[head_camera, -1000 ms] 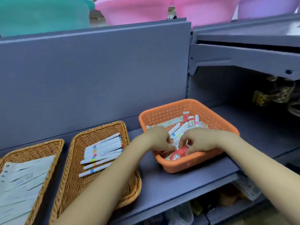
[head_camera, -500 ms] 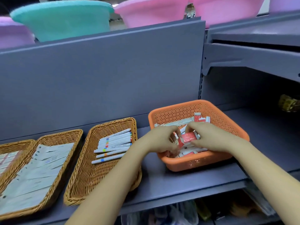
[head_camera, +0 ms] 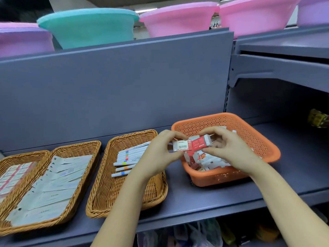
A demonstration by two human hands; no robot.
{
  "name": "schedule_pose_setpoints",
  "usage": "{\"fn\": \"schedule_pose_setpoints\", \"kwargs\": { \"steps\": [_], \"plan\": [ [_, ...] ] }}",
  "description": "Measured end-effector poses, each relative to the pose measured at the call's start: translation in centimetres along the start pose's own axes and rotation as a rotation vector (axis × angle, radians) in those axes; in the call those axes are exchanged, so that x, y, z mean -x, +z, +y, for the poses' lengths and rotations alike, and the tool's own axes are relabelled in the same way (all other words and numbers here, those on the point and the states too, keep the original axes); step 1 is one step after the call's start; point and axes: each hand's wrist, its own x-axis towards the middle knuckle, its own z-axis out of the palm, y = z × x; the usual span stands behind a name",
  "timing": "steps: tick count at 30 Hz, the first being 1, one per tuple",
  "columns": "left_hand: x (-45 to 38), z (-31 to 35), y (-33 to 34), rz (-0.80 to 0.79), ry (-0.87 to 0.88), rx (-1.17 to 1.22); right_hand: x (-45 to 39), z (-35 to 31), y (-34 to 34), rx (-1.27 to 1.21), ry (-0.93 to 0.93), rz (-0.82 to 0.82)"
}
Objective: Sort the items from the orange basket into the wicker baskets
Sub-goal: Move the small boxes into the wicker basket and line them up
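Observation:
The orange basket (head_camera: 252,139) sits on the grey shelf, holding several red-and-white erasers and white packets. Above its left rim my left hand (head_camera: 160,152) pinches a white "2B" eraser (head_camera: 181,146). My right hand (head_camera: 226,148) pinches a red-and-white eraser (head_camera: 202,142) that touches the first one. To the left stand three wicker baskets: one with white pens (head_camera: 110,189), one with long paper packets (head_camera: 81,148), and one at the far left (head_camera: 10,159) with red-striped items.
The grey shelf (head_camera: 222,196) carries all the baskets, and a grey back panel (head_camera: 115,86) rises behind them. Pink, teal and purple plastic basins (head_camera: 89,27) line the top. Another shelf (head_camera: 284,72) juts out at upper right. Bagged goods lie below.
Both hands have risen out of the orange basket, each lifting an eraser, and now hold them together over the basket's left rim. The view has shifted left, showing a third wicker basket.

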Motion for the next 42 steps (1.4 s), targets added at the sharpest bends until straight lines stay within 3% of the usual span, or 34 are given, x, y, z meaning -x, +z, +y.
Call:
{"fn": "schedule_pose_setpoints", "kwargs": {
  "steps": [2,6,14,20,27,33,42],
  "plan": [
    [0.6,-0.1,-0.4,0.026,-0.004,0.031,0.0,-0.1,1.3,-0.128,0.013,0.018],
    [1.5,-0.7,-1.0,0.049,-0.023,0.107,-0.1,-0.3,3.7,-0.137,-0.011,0.056],
    [2.5,-2.7,-3.8,0.051,-0.032,0.106,-1.5,-0.8,5.3,0.442,-0.179,0.016],
    [3.8,-3.3,-5.8,0.043,-0.102,0.05,-2.9,-1.4,6.7,0.536,-0.255,-0.024],
    [6.7,-5.2,-9.2,0.096,-0.203,-0.139,-4.6,-1.7,10.4,0.806,-0.306,-0.223],
    [10.1,-7.6,-13.2,0.162,-0.185,-0.165,-5.0,-3.1,16.1,0.733,-0.357,-0.252],
    [17.4,-13.5,-23.0,0.129,-0.191,-0.205,-6.0,-6.0,30.5,0.582,-0.404,-0.219]
  ]
}}
